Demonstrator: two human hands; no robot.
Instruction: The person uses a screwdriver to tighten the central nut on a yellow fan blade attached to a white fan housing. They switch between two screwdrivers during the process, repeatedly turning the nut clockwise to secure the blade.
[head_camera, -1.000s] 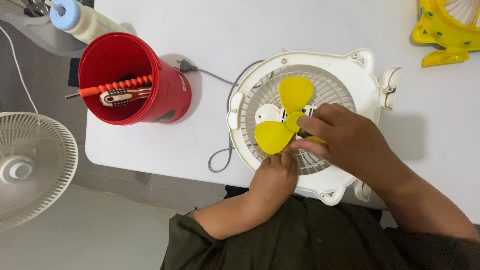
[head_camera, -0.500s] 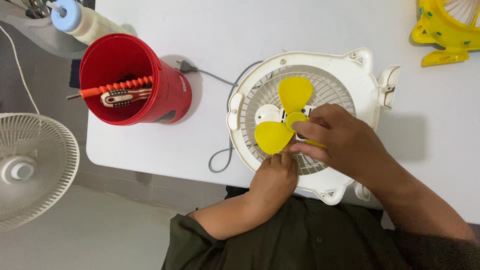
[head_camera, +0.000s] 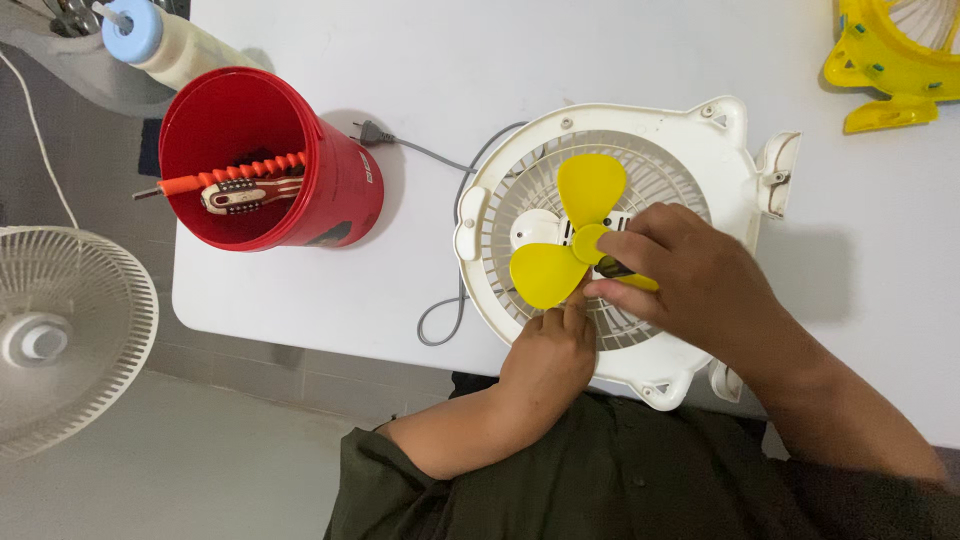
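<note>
1. Yellow fan blade (head_camera: 575, 235) sits in the middle of the white fan housing (head_camera: 700, 135), which lies flat on the white table (head_camera: 560, 50), close to the near edge.

2. The right hand (head_camera: 690, 285) rests over the middle of the blade. Its fingers are bent and closed around the hub. A small dark part shows under the fingers, but I cannot tell what it is.

3. The left hand (head_camera: 548, 365) comes up from below. Its fingers are curled, and the tips touch the lower blade wing and the grille beside it.

4. To do this well, I think the left hand should keep the blade from spinning while the right hand works at the hub.

5. Push or turn straight down the middle, not at a slant, so the thin wings do not bend.

6. Go slow and gentle. The plastic looks light and could crack.

7. Keep the grey cord (head_camera: 450, 300) and its plug (head_camera: 368, 131) out from under the housing so it stays flat.

8. The red cup (head_camera: 340, 190) with the orange-handled tool (head_camera: 235, 175) and another tool stands to the left, near enough to reach.

9. A yellow fan part (head_camera: 890, 70) lies at the far right corner, well apart.
</note>
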